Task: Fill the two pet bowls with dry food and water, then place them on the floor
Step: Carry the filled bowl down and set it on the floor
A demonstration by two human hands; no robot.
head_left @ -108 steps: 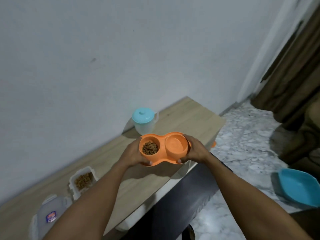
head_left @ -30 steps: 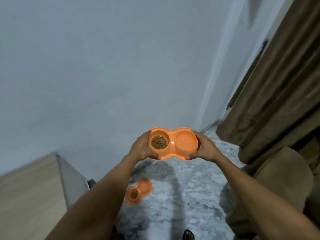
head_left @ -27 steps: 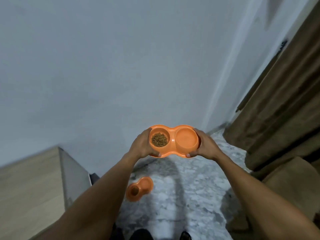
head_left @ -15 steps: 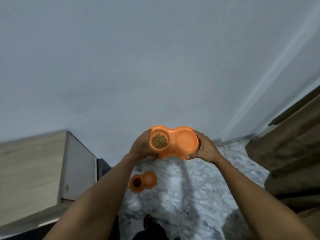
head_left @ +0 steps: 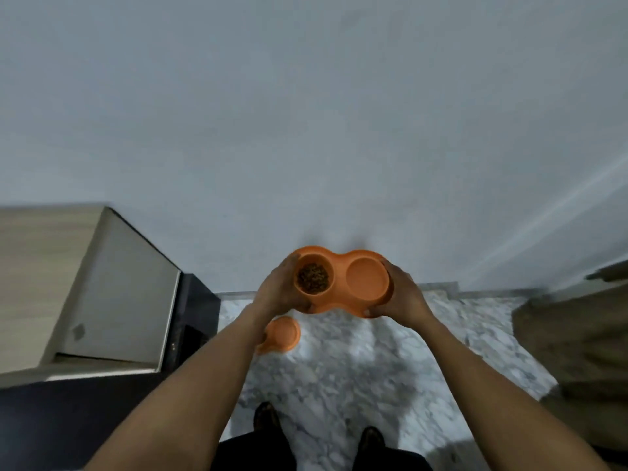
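While both hands (head_left: 339, 294) clamp it, orange double bowl (head_left: 339, 283), kibble (head_left: 313, 277) left, right well smooth.

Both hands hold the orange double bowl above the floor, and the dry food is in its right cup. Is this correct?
Not quite. In the head view the dry food is in the left cup of the orange double bowl, by the left hand; the right hand holds the other end.

The room is looking dim and a bit gray. Soft dark shadows are lying on the floor (head_left: 339, 375), and everything is looking blurry, bending at the edges.
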